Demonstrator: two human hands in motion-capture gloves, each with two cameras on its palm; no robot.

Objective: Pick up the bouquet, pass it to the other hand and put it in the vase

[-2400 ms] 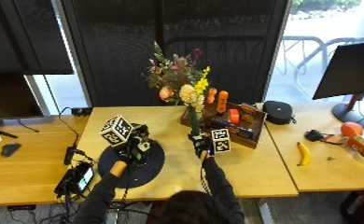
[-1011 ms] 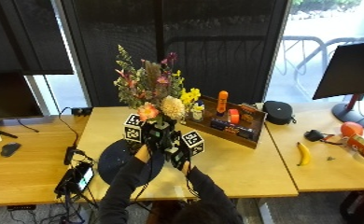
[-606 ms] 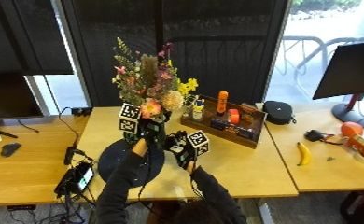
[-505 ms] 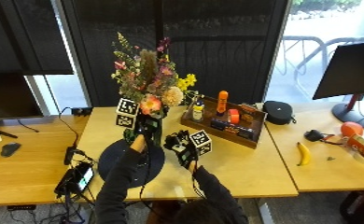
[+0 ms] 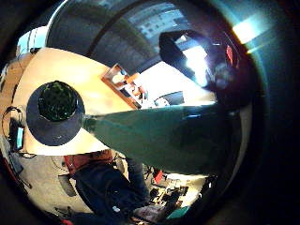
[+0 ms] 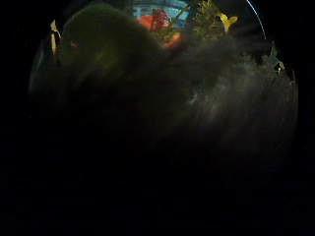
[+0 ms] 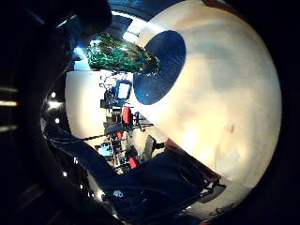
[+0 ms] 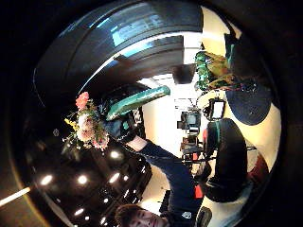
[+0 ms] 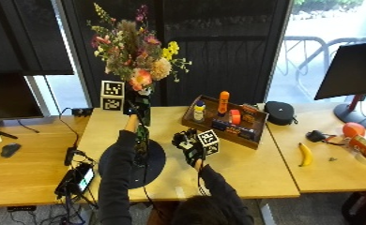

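In the outside view my left hand (image 9: pixel 132 108) grips the bouquet (image 9: pixel 132 44) by its green-wrapped stems (image 9: pixel 143 112) and holds it upright, high above the table. The stem end hangs over the dark green glass vase (image 9: pixel 140 149), which stands on a round dark mat (image 9: pixel 117 168). The left little finger side palm view looks down the stem wrap (image 5: pixel 164 136) toward the vase mouth (image 5: pixel 57 101). My right hand (image 9: pixel 186 143) hovers to the right of the vase, fingers relaxed and holding nothing. From its thumb side I see the bouquet (image 8: pixel 87 125) and the vase (image 8: pixel 210 71).
A wooden tray (image 9: pixel 198 124) with bottles and small items sits behind my right hand. A black case (image 9: pixel 279 112), a banana (image 9: pixel 305 154) and a monitor (image 9: pixel 352 70) lie further right. A cabled device (image 9: pixel 77 178) rests at the table's left front edge.
The bouquet went from my right hand to my left. The left hand has lifted it over the vase, and the right hand has let go and drawn away to the right.
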